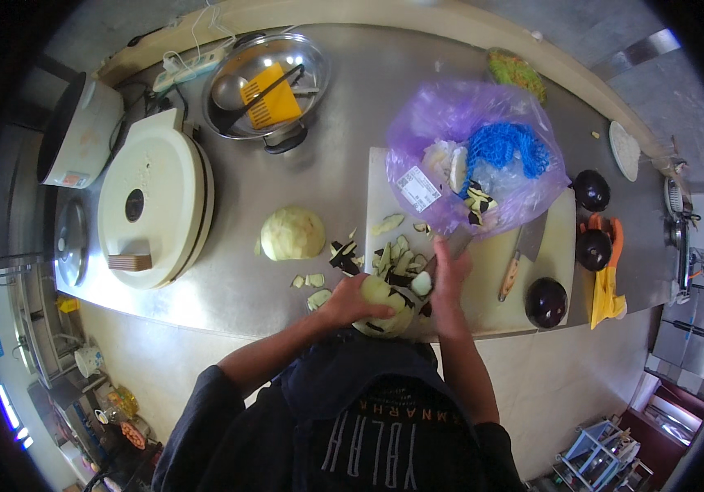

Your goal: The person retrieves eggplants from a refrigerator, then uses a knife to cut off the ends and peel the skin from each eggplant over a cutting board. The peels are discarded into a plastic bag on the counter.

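My left hand [355, 300] grips a mostly peeled eggplant [383, 317] against the counter's front edge; dark strips of skin remain on it. In my right hand [450, 273], just right of the eggplant, is a knife-like tool [459, 240]. Its metal blade points away from me and a white end shows near the eggplant; my fingers hide the rest. Peelings [400, 258] lie heaped on the white cutting board [481, 277] beyond both hands. A pale peeled eggplant [293, 234] rests on the steel counter [340, 178] to the left.
A purple plastic bag [413, 123] holding scraps and blue netting covers the board's far part. On the board lie a wooden-handled knife [512, 277] and a dark eggplant [547, 302]. Rubber gloves [607, 292] sit right, a round cream appliance [149, 203] and steel pan [318, 55] left.
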The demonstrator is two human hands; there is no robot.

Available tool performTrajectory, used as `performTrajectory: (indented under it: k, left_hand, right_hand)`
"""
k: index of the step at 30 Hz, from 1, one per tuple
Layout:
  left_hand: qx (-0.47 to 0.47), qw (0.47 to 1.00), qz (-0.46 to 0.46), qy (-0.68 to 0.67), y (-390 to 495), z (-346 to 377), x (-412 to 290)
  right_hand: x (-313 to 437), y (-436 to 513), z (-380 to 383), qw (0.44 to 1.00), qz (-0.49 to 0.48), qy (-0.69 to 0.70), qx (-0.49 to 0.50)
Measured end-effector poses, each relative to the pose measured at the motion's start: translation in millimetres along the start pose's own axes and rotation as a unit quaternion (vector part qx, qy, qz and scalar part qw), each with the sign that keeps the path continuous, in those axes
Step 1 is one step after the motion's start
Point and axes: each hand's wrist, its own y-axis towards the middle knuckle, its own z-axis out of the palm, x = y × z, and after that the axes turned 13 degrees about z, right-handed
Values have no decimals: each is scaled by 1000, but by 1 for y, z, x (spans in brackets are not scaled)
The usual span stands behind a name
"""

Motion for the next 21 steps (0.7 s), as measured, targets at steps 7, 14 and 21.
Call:
performTrajectory:
  k: [7, 14, 21]
  left_hand:
    - [20, 986, 163, 33, -21, -16, -36]
    - [139, 962, 197, 131, -15, -12, -75]
    - [75, 912, 367, 168, -3, -3, -66]
  right_hand:
    - [48, 12, -7, 873, -317, -368, -41]
    - [60, -20, 14, 978, -171, 58, 101]
    - [73, -43, 19, 971, -180, 86, 135]
